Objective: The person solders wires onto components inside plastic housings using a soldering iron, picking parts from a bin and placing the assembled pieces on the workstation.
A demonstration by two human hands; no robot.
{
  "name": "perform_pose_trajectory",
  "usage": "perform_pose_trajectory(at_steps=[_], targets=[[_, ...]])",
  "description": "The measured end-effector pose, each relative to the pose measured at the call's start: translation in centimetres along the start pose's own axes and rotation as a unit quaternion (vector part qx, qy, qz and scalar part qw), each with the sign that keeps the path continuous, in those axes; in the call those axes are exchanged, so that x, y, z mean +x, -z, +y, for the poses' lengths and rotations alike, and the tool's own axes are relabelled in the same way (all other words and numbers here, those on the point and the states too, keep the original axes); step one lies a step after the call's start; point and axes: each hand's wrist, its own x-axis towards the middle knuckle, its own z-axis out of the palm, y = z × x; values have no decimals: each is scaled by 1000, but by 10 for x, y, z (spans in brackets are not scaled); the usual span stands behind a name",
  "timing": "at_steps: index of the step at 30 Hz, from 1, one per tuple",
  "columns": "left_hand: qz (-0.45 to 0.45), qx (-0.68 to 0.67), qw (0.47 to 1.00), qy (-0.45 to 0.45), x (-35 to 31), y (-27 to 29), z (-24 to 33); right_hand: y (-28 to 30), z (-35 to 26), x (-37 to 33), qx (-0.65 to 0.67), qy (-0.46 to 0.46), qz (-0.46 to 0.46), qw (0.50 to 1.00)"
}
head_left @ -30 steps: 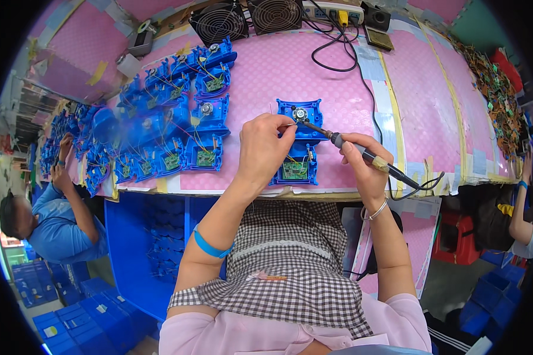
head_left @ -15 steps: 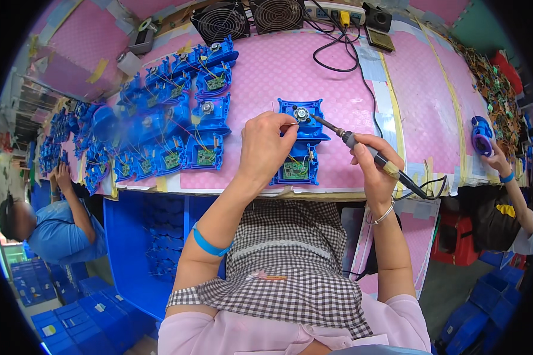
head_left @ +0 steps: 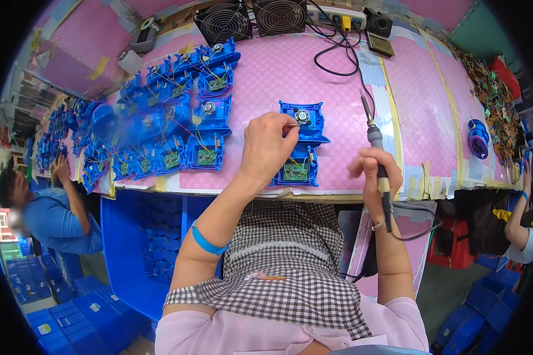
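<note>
A blue plastic housing (head_left: 311, 140) lies in front of me on the pink mat, with a round metal speaker (head_left: 302, 117) in its upper half and a green circuit board (head_left: 296, 171) in its lower half. My left hand (head_left: 263, 143) is at the housing's left side, thumb and forefinger pinching a thin wire (head_left: 291, 125) next to the speaker. Right of the housing, my right hand (head_left: 380, 173) grips a soldering iron (head_left: 375, 137). The iron stands almost upright, its tip pointing away from me and apart from the speaker.
Rows of similar blue housings (head_left: 210, 115) with boards and wires fill the left of the bench. Two black fans (head_left: 222, 23), a power strip (head_left: 331, 18) and a soldering stand (head_left: 380, 43) are at the back. Co-workers sit at both sides. A blue bin (head_left: 121, 248) is below left.
My right hand has drawn the soldering iron away from the speaker and turned it upright. My left hand stays by the speaker. At far right, a co-worker's hand has left a blue part.
</note>
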Motion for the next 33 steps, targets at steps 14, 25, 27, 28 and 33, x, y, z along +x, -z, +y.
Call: perform_pose_trajectory(at_steps=[14,25,27,28,33], targets=[[81,-445,867,211,-84,31,-17,-108,65,143,-196,126,-270,934],[-14,-676,678,288,-54,-2,-44,5,21,128,-215,152,32,964],[-3,-692,677,251,-57,-1,-58,53,22,116,-252,109,151,950],[-3,-696,683,223,-55,-5,-57,87,33,110,-292,123,227,921],[-8,-664,699,265,-49,-6,-22,271,56,77,-490,72,400,771]])
